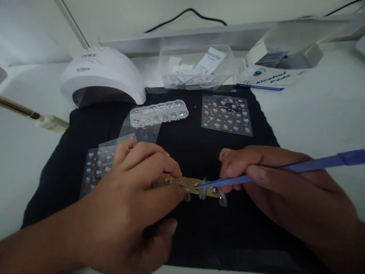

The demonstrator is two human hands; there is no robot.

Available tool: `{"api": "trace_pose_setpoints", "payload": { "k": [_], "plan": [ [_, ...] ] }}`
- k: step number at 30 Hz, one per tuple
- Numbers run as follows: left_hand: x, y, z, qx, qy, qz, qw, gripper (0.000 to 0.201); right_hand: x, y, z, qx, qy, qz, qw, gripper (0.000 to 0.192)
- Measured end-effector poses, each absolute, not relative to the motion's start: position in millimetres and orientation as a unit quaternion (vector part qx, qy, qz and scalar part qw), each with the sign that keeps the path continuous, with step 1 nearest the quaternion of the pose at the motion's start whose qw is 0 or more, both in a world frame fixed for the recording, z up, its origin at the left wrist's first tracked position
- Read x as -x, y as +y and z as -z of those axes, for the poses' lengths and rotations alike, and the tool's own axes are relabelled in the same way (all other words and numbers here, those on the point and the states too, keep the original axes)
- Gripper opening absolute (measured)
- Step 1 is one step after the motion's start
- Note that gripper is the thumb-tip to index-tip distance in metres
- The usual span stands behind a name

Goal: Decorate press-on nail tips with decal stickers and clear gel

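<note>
nail strip (194, 185) with clear tips, pinched by left hand (137, 201), right hand (273, 179) gripping blue tweezers (285, 168) at it

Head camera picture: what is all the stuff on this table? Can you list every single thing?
nail strip: 1, tan with clear nail tips, centre front, held by both hands
tweezers: 1, blue, in the right hand, tip on the strip
sticker sheets: 3 or so, clear with coloured stickers, one at back right, others under the left hand
gem box: 1, clear, compartmented, back centre
nail lamp: 1, white, back left
plastic tub: 1, clear, holding white wrappers, back
alcohol pads box: 1, white and blue, open, back right
black mat: 1, under the work
brush handle: 1, gold and white, left edge
left hand: 1, gripping the strip
right hand: 1, holding the tweezers
</note>
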State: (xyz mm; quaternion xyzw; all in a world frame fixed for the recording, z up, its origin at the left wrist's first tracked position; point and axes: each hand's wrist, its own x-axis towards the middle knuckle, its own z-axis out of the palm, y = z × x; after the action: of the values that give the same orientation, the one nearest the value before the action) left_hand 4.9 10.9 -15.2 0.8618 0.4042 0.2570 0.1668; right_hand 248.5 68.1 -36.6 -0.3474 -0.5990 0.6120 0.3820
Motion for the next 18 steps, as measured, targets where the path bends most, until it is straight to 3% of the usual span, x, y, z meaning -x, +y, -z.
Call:
{"api": "trace_pose_setpoints", "payload": {
  "k": [5,11,18],
  "plan": [
    [0,13,13,-0.861,0.406,-0.268,0.147,0.017,-248,69,35,0.347,-0.601,-0.612,0.381,0.016],
    [11,22,12,-0.789,0.443,-0.402,0.139,0.022,-249,69,35,0.389,-0.606,-0.572,0.392,0.022],
    [6,23,18,-0.829,0.402,-0.351,0.167,0.023,-261,71,51,0.393,-0.592,-0.583,0.394,0.013]
  ]
}}
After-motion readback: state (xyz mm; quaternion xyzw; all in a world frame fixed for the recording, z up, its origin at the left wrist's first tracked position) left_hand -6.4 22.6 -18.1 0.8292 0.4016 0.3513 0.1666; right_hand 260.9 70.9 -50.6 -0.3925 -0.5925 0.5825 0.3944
